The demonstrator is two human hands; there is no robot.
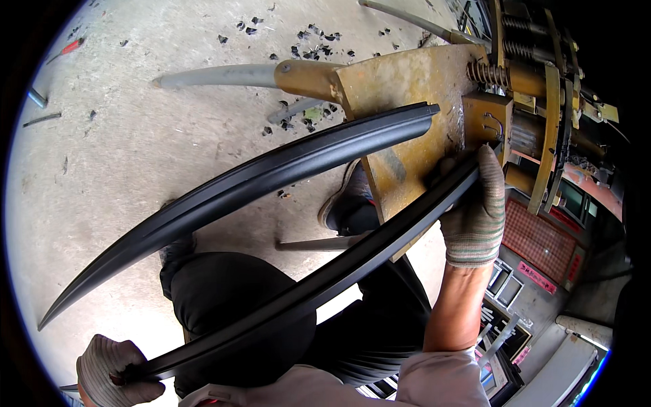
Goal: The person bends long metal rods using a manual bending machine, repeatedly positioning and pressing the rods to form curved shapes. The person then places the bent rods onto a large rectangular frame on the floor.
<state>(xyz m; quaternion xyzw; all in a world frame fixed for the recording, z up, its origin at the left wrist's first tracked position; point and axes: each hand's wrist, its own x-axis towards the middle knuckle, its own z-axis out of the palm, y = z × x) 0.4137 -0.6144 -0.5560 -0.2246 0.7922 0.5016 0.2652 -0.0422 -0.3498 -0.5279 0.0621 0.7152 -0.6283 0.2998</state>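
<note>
A long black profile strip [305,292] lies slantwise across my lap, from lower left up to the machine at right. My left hand [112,370], in a knitted glove, is closed around it near its lower end. Close to the other end, my right hand [478,217], in a striped knitted glove, grips the strip with the thumb on top; the other fingers are mostly hidden. That end meets a brownish metal block [487,122] on the machine, and the exact contact is covered by my thumb. Beyond it, a second black strip [251,176] rests with one end on the yellow plate [407,74].
At the right stands the machine's row of springs [488,74] and upright bars [550,136]. Grey tube legs [217,76] reach over the concrete floor. Black offcuts [315,47] are scattered there, with a red-handled tool [71,46] at far left. Frames and a red mesh panel [539,234] stand at right.
</note>
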